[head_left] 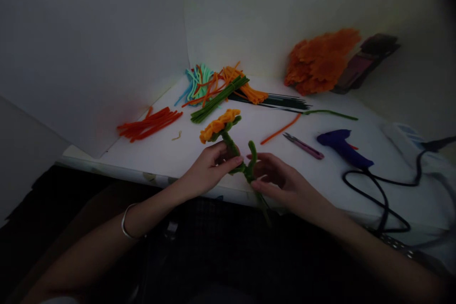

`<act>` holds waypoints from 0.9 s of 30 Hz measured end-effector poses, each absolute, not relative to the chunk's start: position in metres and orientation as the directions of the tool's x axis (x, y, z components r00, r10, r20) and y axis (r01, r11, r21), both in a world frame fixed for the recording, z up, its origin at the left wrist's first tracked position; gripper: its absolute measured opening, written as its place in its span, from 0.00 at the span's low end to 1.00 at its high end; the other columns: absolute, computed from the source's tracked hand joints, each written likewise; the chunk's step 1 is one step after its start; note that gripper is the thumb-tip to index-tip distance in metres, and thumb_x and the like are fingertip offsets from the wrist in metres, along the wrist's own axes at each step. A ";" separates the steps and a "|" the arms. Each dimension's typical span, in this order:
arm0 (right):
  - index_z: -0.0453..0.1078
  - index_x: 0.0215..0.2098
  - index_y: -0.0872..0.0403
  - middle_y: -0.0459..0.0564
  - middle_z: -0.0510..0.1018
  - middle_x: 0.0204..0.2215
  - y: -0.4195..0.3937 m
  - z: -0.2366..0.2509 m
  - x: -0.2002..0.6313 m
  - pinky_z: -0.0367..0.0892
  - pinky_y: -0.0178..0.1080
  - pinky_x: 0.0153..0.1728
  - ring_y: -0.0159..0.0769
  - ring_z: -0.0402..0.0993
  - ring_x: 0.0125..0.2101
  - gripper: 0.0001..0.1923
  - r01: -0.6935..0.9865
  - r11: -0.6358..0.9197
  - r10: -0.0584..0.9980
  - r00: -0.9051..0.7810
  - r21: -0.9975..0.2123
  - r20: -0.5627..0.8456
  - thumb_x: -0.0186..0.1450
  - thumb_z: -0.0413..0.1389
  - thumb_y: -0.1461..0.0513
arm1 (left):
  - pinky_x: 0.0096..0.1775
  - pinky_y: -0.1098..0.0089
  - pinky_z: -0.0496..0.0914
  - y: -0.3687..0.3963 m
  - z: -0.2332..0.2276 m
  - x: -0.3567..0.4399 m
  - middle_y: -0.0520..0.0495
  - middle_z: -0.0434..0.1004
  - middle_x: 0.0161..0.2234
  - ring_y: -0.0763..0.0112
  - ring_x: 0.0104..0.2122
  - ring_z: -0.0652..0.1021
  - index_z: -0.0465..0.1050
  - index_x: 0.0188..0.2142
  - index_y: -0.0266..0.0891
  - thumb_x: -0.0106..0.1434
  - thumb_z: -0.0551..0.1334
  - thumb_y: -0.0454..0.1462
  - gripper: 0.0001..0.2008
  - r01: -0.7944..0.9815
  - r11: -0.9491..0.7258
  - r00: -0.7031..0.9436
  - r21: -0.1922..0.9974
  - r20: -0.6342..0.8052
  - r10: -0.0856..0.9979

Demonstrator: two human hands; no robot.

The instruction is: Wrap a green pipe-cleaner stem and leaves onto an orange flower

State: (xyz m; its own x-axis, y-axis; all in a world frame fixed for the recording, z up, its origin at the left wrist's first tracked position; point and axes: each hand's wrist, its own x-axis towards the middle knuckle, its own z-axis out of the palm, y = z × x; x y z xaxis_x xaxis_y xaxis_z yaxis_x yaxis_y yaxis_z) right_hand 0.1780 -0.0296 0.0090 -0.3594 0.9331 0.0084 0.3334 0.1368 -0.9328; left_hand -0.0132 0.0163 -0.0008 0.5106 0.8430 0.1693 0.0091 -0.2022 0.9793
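Your white counter [356, 185] carries everything. Toward its far edge lies a heap of orange fuzzy blooms [320, 59], then the mixed bundle of pipe cleaners [213, 86] near the far left corner, with red-orange lengths [149, 123] along the left edge. The blue glue gun [342, 146] rests toward the right edge, its black cord [377, 194] looping to the near edge, close to your right forearm; a sweep of that arm could snag it and drag the gun. Small snips [304, 146] lie just beside the gun.

At the near edge you hold the pipe-cleaner flower [228, 133]: an orange ruffled head tilted up and left on a fuzzy green stem that runs down past the counter edge. Your left hand [206, 171] has a closed grip on the stem below the head. Your right hand [285, 183] pinches a green loop lower down. Twist too hard and the loop may unwind or the stem kink.
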 end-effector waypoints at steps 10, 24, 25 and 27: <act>0.66 0.35 0.54 0.47 0.75 0.27 -0.036 0.014 0.182 0.66 0.32 0.29 0.31 0.71 0.29 0.09 0.488 0.242 0.961 -0.240 -0.839 0.137 0.63 0.50 0.57 | 0.32 0.71 0.64 0.016 0.011 -0.020 0.45 0.72 0.39 0.71 0.34 0.73 0.67 0.45 0.39 0.65 0.48 0.47 0.18 0.010 -0.139 0.550 0.990 0.110 0.828; 0.69 0.37 0.54 0.47 0.76 0.30 -0.024 0.009 0.194 0.67 0.34 0.32 0.32 0.72 0.31 0.07 0.844 0.537 0.537 -0.339 -0.002 0.772 0.59 0.56 0.66 | 0.42 0.67 0.65 0.004 0.012 -0.011 0.43 0.71 0.46 0.65 0.42 0.74 0.68 0.46 0.40 0.50 0.66 0.32 0.22 -0.218 0.133 0.584 0.967 0.019 0.812; 0.69 0.38 0.54 0.47 0.76 0.30 -0.025 0.007 0.195 0.67 0.34 0.32 0.31 0.72 0.31 0.08 0.843 0.537 0.529 -0.343 0.006 0.776 0.59 0.57 0.67 | 0.42 0.67 0.65 0.002 0.012 -0.010 0.43 0.71 0.47 0.65 0.43 0.74 0.69 0.45 0.40 0.50 0.66 0.32 0.21 -0.241 0.163 0.586 0.957 0.009 0.810; 0.69 0.38 0.54 0.47 0.76 0.31 -0.026 0.004 0.195 0.67 0.33 0.33 0.31 0.72 0.31 0.09 0.844 0.537 0.523 -0.342 0.010 0.781 0.58 0.57 0.67 | 0.42 0.67 0.65 -0.001 0.010 -0.007 0.43 0.72 0.47 0.64 0.44 0.72 0.71 0.43 0.40 0.52 0.66 0.34 0.18 -0.293 0.220 0.560 0.931 -0.020 0.828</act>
State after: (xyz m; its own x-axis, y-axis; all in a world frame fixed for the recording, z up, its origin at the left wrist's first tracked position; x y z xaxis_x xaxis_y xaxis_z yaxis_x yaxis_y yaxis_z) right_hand 0.1949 -0.0258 0.0036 -0.3422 0.5229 0.7807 0.8435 0.5370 0.0101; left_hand -0.0066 -0.0011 0.0096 0.5600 0.8283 -0.0200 -0.2926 0.2203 0.9305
